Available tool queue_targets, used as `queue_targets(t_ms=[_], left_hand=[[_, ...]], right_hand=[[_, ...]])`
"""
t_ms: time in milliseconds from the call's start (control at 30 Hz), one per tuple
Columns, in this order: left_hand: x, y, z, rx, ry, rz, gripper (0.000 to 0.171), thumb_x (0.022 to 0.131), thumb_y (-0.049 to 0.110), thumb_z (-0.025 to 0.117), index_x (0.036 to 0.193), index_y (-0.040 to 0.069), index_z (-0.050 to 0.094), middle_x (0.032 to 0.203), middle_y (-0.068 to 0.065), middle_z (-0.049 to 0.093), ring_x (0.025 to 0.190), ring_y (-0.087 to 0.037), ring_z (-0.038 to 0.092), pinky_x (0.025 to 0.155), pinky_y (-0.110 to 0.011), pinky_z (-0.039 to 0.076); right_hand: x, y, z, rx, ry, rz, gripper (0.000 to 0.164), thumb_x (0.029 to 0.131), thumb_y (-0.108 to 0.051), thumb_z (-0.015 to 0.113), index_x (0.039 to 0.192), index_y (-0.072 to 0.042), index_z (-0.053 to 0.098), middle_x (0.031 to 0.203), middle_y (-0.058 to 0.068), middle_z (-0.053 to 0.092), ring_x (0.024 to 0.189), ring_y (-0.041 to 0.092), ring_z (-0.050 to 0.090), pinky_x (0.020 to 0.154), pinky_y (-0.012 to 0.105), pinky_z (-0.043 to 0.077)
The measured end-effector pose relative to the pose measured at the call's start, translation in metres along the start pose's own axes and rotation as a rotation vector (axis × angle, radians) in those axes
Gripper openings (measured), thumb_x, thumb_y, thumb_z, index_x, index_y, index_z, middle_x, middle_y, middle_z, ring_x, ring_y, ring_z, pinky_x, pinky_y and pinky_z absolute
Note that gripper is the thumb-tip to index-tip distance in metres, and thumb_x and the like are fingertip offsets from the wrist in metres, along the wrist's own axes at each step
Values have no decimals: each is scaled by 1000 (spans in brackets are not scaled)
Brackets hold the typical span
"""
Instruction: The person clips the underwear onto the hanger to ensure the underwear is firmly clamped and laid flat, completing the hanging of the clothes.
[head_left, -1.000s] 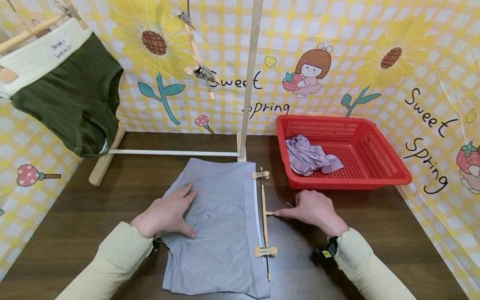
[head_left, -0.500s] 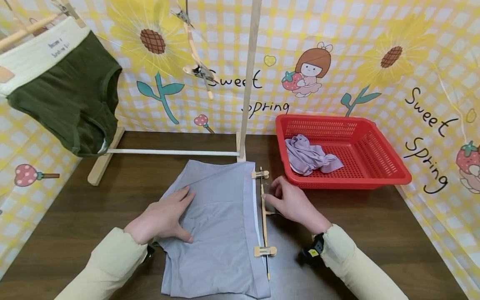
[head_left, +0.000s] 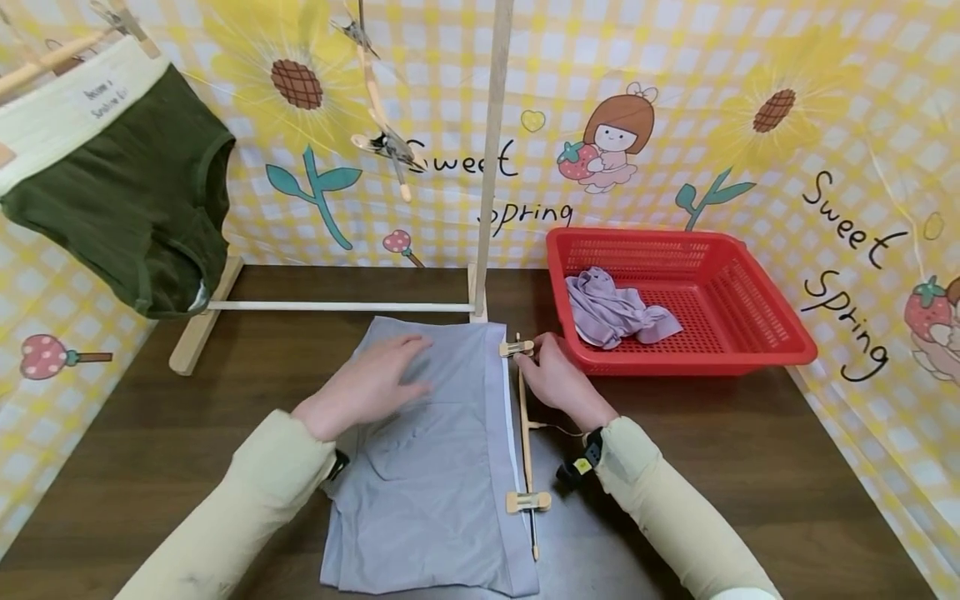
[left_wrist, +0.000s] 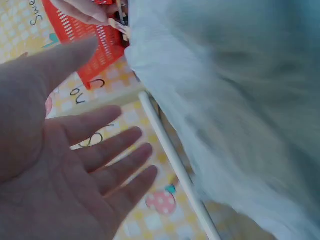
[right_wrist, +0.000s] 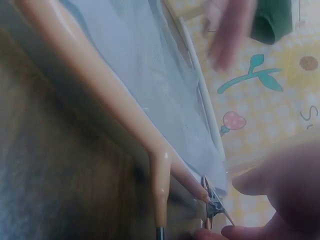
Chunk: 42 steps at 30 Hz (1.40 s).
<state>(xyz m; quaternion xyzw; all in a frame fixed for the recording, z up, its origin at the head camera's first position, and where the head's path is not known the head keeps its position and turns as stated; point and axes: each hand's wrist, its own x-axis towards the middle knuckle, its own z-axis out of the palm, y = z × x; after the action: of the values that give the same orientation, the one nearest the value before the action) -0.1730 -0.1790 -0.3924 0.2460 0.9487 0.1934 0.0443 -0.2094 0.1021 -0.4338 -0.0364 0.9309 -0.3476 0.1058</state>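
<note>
Light grey-purple underpants (head_left: 427, 467) lie flat on the table, waistband toward the right. A wooden clip hanger (head_left: 527, 433) lies along the waistband, its near clip (head_left: 528, 502) at the front end. At the far end, my right hand (head_left: 558, 371) pinches the other clip (head_left: 517, 348) by its handle end; the right wrist view shows fingertips at the handles of this clip (right_wrist: 214, 206). My left hand (head_left: 367, 387), slightly blurred, is over the upper left of the underpants. Its fingers are extended and apart in the left wrist view, the palm (left_wrist: 55, 180) holding nothing.
A red basket (head_left: 750, 362) with a crumpled purple garment (head_left: 618, 308) stands at the back right. Behind the underpants is a rack with a white bar (head_left: 345, 307) and wooden post (head_left: 492, 167). Dark green underpants (head_left: 127, 175) hang at left, a bare clip hanger (head_left: 378, 108) beside them.
My right hand has moved from the hanger's hook up to its far clip. My left hand has left its spot on the underpants and shifted forward and right.
</note>
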Motion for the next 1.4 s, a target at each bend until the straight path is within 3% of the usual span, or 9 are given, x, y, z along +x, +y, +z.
queue_targets(t_ms=[233, 433, 700, 933, 1133, 1400], left_hand=[[61, 14, 14, -72, 49, 78, 44, 102, 10, 59, 142, -5, 54, 144, -22, 53, 136, -35, 46, 113, -46, 34], [89, 17, 32, -115, 33, 101, 40, 101, 1, 55, 139, -10, 54, 140, -25, 56, 134, -36, 49, 112, -45, 36], [103, 19, 42, -55, 49, 90, 42, 98, -1, 58, 138, -12, 54, 135, -26, 59, 128, -39, 54, 109, -45, 40], [109, 22, 45, -61, 67, 53, 42, 97, -1, 59, 138, -9, 57, 127, -23, 60, 118, -36, 57, 102, -43, 45], [112, 23, 46, -65, 72, 33, 34, 95, 2, 64, 128, -6, 66, 119, -21, 63, 109, -33, 60, 97, -41, 47], [109, 16, 44, -62, 73, 20, 24, 101, 18, 64, 113, 0, 74, 113, -17, 64, 105, -35, 55, 93, -45, 43]], right_hand=[[5, -3, 8, -26, 60, -21, 27, 104, -27, 53, 111, -1, 49, 95, 13, 49, 83, 27, 54, 72, 35, 46], [10, 1, 1, 18, 4, 41, 25, 105, -28, 51, 112, -4, 51, 97, 13, 53, 90, 27, 53, 76, 37, 45], [14, 6, -9, 91, -74, 86, 32, 106, -32, 50, 120, -3, 56, 99, 12, 56, 90, 26, 54, 74, 35, 46], [18, 1, -8, 62, -42, 49, 27, 105, -27, 51, 111, -1, 59, 92, 11, 58, 85, 26, 56, 71, 34, 46], [19, 0, -7, 97, -41, 74, 21, 105, -26, 51, 103, -6, 53, 89, 11, 55, 79, 24, 54, 65, 31, 42], [15, 0, -8, 334, -26, 48, 21, 107, -24, 51, 100, -5, 52, 93, 14, 61, 76, 26, 60, 64, 31, 49]])
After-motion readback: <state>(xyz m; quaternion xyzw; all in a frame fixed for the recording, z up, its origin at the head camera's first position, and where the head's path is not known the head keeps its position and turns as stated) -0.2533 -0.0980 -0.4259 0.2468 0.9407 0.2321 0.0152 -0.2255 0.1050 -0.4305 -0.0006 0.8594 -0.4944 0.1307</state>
